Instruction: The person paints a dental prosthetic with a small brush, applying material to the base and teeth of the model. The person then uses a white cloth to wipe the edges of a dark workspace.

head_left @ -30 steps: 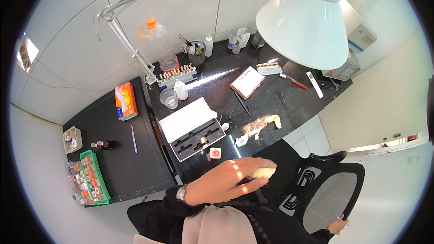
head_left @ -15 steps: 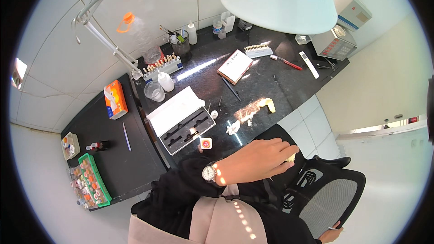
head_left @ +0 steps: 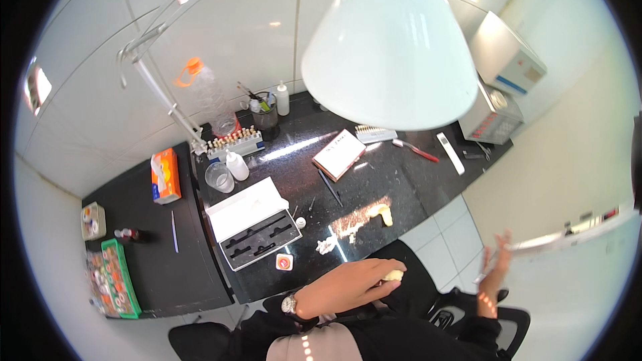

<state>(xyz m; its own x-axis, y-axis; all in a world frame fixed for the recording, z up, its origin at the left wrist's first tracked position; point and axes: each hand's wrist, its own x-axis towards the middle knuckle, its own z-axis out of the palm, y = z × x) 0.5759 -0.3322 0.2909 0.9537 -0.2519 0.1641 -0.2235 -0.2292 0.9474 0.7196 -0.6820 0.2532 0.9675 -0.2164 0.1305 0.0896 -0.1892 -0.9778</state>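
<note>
My left hand (head_left: 348, 287), a watch at its wrist, reaches over the desk's near edge. Its fingers are closed round a small pale yellow lump (head_left: 394, 275), mostly hidden by them. Off to the right, my right hand (head_left: 493, 271) is raised above the chair, its fingers stretched out and slightly blurred. A small pale glint shows by its thumb; I cannot make out what it is. On the black desktop lies a curved pale yellow piece (head_left: 382, 214), beside scattered crumbs and a crumpled white scrap (head_left: 326, 246).
An open case (head_left: 261, 244) with dark foam and a small square red-and-white box (head_left: 284, 262) lie at the near left. Overhead hangs a white lamp shade (head_left: 391, 60). A dark office chair (head_left: 518, 321) stands at right. Farther back are a notebook (head_left: 339, 155) and a red-handled brush (head_left: 421, 152).
My right hand has left the chair's backrest and risen, fingers now stretched. My left hand keeps the yellow lump. The view has shifted, so the desk sits lower and more wall shows.
</note>
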